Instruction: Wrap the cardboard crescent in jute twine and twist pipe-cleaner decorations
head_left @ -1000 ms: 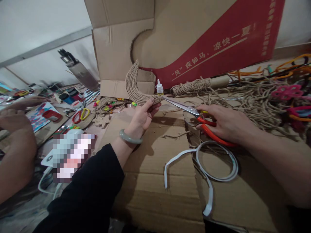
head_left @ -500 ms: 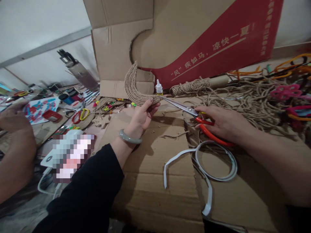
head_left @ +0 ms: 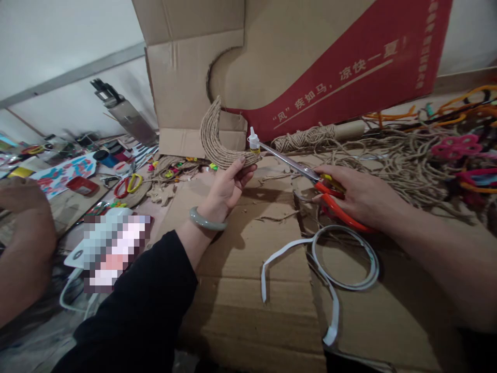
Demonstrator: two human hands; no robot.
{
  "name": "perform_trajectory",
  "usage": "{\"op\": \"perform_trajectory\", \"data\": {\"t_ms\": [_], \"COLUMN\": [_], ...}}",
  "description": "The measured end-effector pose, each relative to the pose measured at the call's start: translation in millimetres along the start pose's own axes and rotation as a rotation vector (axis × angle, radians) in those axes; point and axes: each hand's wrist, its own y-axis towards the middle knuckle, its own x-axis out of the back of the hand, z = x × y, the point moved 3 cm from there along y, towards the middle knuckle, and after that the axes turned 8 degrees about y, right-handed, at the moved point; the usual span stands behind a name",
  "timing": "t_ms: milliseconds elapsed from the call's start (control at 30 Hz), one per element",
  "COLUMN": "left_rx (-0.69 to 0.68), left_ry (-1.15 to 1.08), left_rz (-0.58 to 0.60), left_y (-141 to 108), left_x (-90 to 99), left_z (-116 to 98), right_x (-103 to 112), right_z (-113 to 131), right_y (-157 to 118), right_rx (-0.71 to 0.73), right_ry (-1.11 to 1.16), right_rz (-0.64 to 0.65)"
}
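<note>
Pinched in my left hand point(head_left: 229, 189) is the lower right end of a crescent of twine point(head_left: 213, 134), made of rows of brown cord laid side by side. Its other end points upward in front of the cardboard. My right hand point(head_left: 357, 194) is closed round the red and yellow handles of a pair of scissors point(head_left: 297, 167). The blades look closed, and their tips are just right of the crescent's held end. Behind those tips stands a small glue bottle point(head_left: 253, 141) with a white cap.
A cardboard panel point(head_left: 186, 83) stands at the back. Loose twine point(head_left: 388, 171) is heaped at the right, near a twine roll point(head_left: 306, 139). White tape point(head_left: 345, 285) lies coiled on the cardboard sheet point(head_left: 240, 305). At the left are another person's hand point(head_left: 23, 199), a power bank point(head_left: 83, 251) and a bottle point(head_left: 128, 116).
The scissors have tilted, their tips rising slightly up and away from the crescent's end. My left hand and the twine crescent have barely moved. The other person's hand has shifted lower left.
</note>
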Motion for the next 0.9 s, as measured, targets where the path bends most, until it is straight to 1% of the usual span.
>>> {"op": "perform_trajectory", "data": {"t_ms": [167,267,367,467,567,733,900], "left_rx": [0.013,0.015,0.007,0.007,0.009,0.019,0.024], "left_ry": [0.036,0.039,0.03,0.022,0.033,0.038,0.062], "left_rz": [0.025,0.063,0.113,0.138,0.126,0.111,0.104], "left_y": [-1.2,-1.6,-1.7,-1.7,-2.4,-4.5,-4.2], "left_x": [-1.7,-2.4,-3.0,-2.7,-1.9,-1.9,-2.2], "left_z": [0.5,1.4,2.0,2.5,2.7,1.9,1.6], "right_x": [0.2,0.0,0.7,1.5,2.2,0.9,-1.7], "right_z": [2.1,3.7,3.6,1.9,0.0,-3.1,-2.3], "right_y": [-1.3,-1.9,-1.9,-1.8,-1.6,-1.4,0.1], "right_rx": [0.012,0.022,0.004,-0.027,-0.031,0.014,-0.001], "right_ry": [-0.038,-0.04,-0.044,-0.039,-0.034,0.002,0.047], "right_rz": [0.018,0.036,0.045,0.07,0.08,0.058,0.037]}}
